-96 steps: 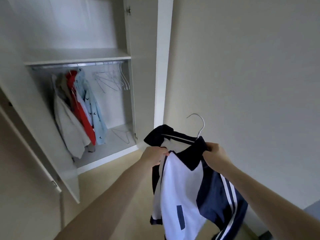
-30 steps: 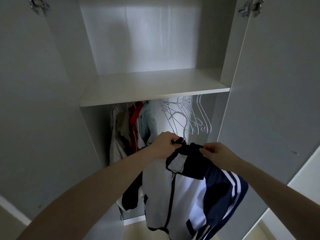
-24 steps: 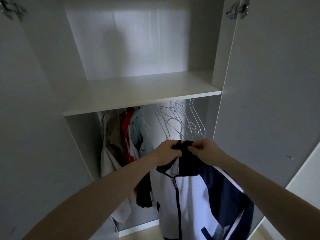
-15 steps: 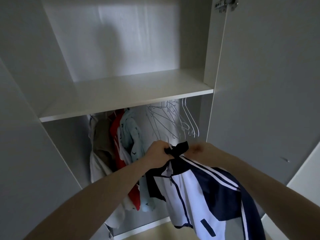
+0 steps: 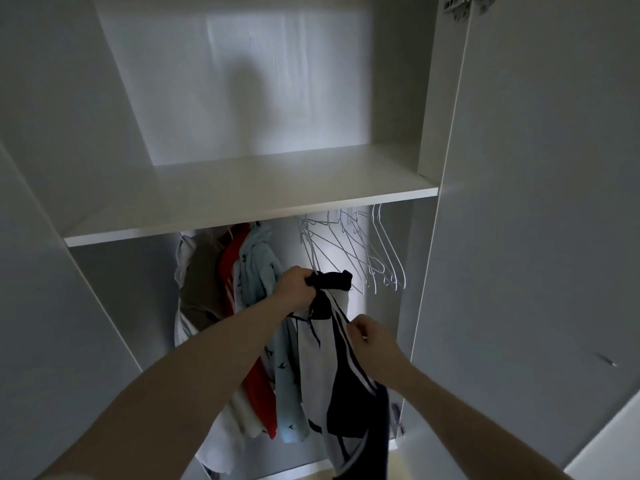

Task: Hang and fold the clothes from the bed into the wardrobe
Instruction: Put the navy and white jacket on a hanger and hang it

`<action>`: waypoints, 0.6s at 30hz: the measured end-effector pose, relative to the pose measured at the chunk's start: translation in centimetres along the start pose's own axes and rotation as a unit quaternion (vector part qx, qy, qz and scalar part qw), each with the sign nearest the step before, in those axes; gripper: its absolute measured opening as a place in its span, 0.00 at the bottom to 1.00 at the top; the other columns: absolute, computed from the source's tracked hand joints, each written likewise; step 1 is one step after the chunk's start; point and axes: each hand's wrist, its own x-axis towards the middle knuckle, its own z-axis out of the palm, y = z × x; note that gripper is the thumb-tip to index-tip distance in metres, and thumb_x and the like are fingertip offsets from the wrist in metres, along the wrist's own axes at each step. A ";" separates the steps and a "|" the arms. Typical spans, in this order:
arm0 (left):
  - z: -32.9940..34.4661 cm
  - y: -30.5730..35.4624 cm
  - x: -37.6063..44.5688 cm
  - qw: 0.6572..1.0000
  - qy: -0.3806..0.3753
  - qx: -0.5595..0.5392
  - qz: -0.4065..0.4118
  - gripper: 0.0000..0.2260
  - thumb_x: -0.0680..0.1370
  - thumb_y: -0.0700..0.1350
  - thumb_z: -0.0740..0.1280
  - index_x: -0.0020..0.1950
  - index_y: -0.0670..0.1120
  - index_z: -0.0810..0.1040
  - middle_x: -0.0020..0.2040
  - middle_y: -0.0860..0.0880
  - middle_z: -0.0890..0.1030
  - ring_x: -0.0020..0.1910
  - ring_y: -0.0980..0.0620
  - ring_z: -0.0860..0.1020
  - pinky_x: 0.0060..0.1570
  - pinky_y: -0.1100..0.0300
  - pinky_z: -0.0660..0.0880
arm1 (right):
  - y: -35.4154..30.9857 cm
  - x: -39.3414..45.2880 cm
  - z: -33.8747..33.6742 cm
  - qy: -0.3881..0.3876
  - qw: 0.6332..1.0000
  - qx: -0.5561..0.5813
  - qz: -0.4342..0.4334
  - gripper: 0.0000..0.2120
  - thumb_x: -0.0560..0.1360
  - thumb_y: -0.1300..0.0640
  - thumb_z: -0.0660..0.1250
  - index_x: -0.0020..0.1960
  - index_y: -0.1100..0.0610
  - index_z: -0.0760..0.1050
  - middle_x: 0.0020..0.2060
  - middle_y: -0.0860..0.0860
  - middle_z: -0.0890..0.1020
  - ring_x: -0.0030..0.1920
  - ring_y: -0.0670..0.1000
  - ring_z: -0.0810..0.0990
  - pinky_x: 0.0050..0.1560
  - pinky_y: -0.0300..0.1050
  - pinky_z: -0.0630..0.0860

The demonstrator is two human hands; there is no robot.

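White laminate wardrobe (image 5: 242,192), doors open, and we stand close before it with a jacket half in.

We see a broad shelf (image 5: 249,202) spanning the cabinet, with a pale back panel above it and the hanging space below. In that space, a beige garment (image 5: 201,282), a red one (image 5: 258,386) and a light blue printed shirt (image 5: 256,271) hang at the left; bare wire hangers (image 5: 363,254) cluster at the right. Our left hand (image 5: 294,285) reaches up between them, fingers curled tight around the dark collar of the navy-and-white jacket (image 5: 332,368), which droops beneath it. Our right hand (image 5: 372,341), lower down, pinches the jacket's striped shoulder edge.
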 end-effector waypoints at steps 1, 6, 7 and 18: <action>-0.1 -0.1 0.6 1.000 0.002 -0.010 -0.023 0.09 0.79 0.32 0.61 0.49 0.36 0.82 0.45 0.42 0.80 0.46 0.46 0.77 0.45 0.55 0.76 | -0.3 1.2 1.0 0.014 1.000 0.009 0.001 0.13 0.84 0.57 0.60 0.41 0.56 0.72 0.33 0.49 0.77 0.34 0.46 0.72 0.38 0.34 0.71; -0.2 -0.2 2.6 0.996 -0.015 -0.053 -0.068 0.20 0.83 0.36 0.57 0.74 0.44 0.72 0.65 0.42 0.78 0.62 0.43 0.78 0.64 0.49 0.77 | -1.7 6.3 5.3 0.048 0.995 0.077 0.034 0.15 0.83 0.59 0.58 0.37 0.57 0.66 0.30 0.49 0.73 0.28 0.42 0.68 0.30 0.32 0.68; -0.4 -0.4 3.0 0.996 -0.023 -0.054 -0.070 0.21 0.83 0.36 0.56 0.76 0.44 0.70 0.66 0.42 0.78 0.62 0.44 0.77 0.64 0.50 0.77 | -1.8 7.2 5.7 0.050 0.995 0.082 0.032 0.17 0.83 0.59 0.58 0.36 0.55 0.64 0.29 0.47 0.72 0.27 0.42 0.67 0.30 0.31 0.68; -4.2 -4.6 6.8 0.995 -0.010 0.002 -0.095 0.18 0.81 0.32 0.56 0.71 0.37 0.71 0.64 0.37 0.78 0.57 0.42 0.77 0.56 0.55 0.77 | -3.2 15.8 9.3 0.049 0.992 0.121 0.002 0.15 0.84 0.60 0.57 0.38 0.54 0.67 0.33 0.49 0.75 0.32 0.44 0.72 0.28 0.32 0.67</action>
